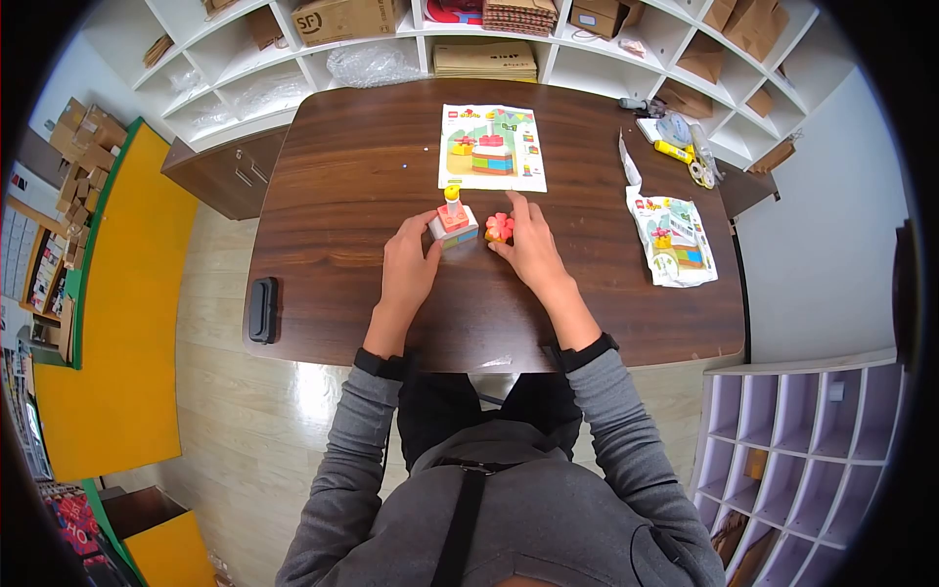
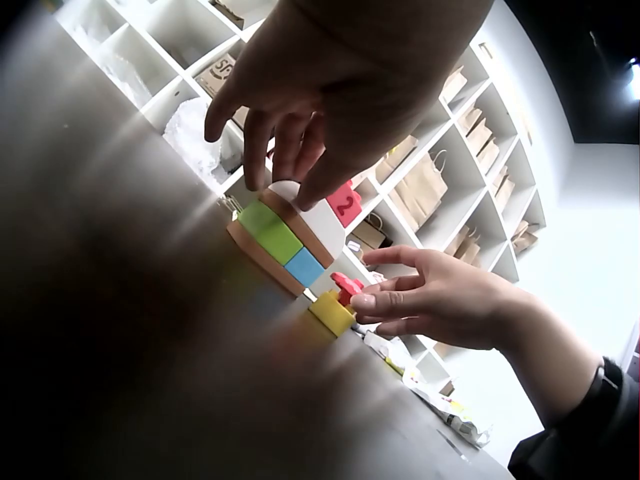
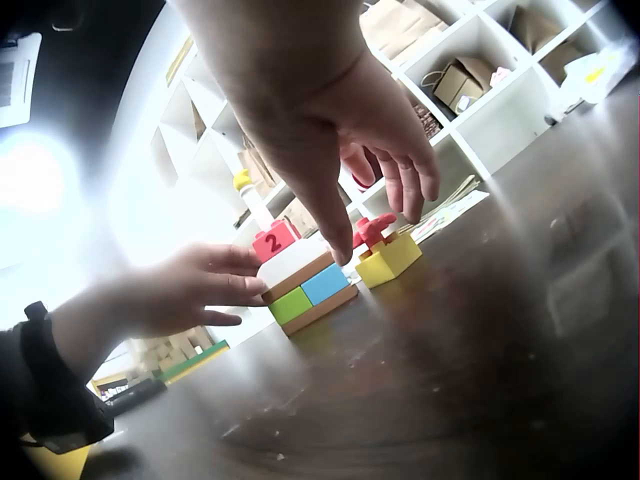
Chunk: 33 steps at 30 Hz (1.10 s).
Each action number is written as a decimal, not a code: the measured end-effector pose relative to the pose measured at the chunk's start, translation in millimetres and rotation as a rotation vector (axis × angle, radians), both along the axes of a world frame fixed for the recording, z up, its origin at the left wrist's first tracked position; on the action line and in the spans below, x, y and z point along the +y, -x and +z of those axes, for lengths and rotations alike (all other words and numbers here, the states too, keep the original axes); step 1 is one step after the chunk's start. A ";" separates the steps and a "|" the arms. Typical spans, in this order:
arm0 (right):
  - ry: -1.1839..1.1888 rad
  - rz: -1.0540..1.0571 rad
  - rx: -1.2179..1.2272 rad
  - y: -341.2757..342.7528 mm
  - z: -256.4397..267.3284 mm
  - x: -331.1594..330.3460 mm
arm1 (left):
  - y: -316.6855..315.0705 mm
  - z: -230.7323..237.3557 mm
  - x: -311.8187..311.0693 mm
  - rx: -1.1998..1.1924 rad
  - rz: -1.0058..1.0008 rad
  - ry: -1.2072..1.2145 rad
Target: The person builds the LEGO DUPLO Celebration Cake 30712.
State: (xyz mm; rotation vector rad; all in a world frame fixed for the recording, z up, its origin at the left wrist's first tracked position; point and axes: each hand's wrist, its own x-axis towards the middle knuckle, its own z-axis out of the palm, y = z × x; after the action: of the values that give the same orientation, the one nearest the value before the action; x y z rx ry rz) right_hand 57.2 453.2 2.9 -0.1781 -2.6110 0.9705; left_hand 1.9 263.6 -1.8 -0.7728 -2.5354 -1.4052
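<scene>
A small toy brick cake stands on the table, with brown, green and blue layers under a white top. On it sits a red brick marked 2, carrying a white candle with a yellow flame piece. My left hand rests its fingertips at the cake's left side, fingers fairly straight. Just right of the cake is a yellow brick topped by a red bow-like piece. Around this brick my right hand is spread, thumb on the near side and loosely extended fingers beyond it.
Behind the cake lies a printed sheet picturing a similar cake. A white toy bag is on the right, near a yellow tube and tape. A black case sits by the left edge. White shelves line the back.
</scene>
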 end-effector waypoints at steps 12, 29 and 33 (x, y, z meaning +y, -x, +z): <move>0.158 -0.045 -0.008 -68.7 17.3 13.0 | -20.3 7.2 -89.6 0.155 0.381 0.105; 0.349 -0.060 -0.026 -105.1 26.3 12.5 | -31.2 -34.9 -243.0 -0.104 0.846 0.345; 0.353 -0.053 -0.023 -107.5 23.9 9.3 | -37.5 -35.3 -237.4 -0.044 0.825 0.314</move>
State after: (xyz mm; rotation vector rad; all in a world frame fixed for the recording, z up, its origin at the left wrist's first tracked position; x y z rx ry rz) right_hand 164.7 462.6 26.8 -0.3445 -2.4199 1.4102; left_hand 39.4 26.2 -37.0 0.2900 -2.6296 -0.7615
